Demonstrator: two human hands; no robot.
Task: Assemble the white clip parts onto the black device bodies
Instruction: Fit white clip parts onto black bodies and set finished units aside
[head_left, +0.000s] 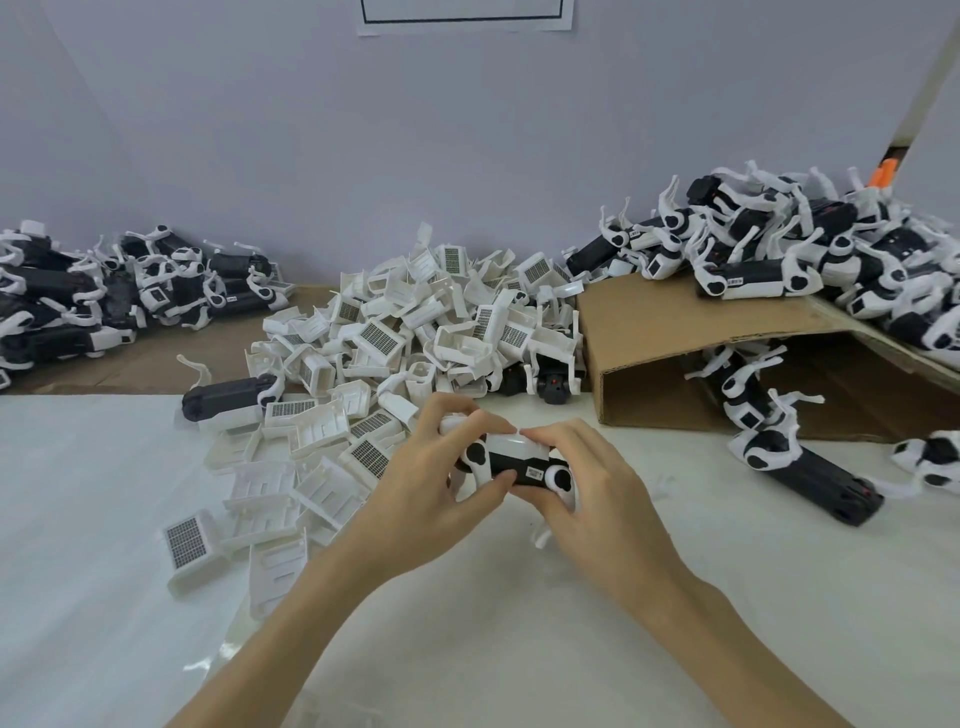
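A black device body (511, 463) with white joints is held just above the white table, at the centre. My left hand (434, 470) grips its left end, thumb under and fingers over the top. My right hand (587, 480) grips its right end. A white clip part (511, 442) lies along the top of the body under my fingertips. A big heap of loose white clip parts (405, 338) lies behind and to the left of my hands.
Piles of black-and-white devices lie at the far left (104, 296) and on top of a tipped cardboard box (691, 322) at the right. More devices (810, 467) spill out of the box onto the table. One device (228, 397) lies by the heap's left edge.
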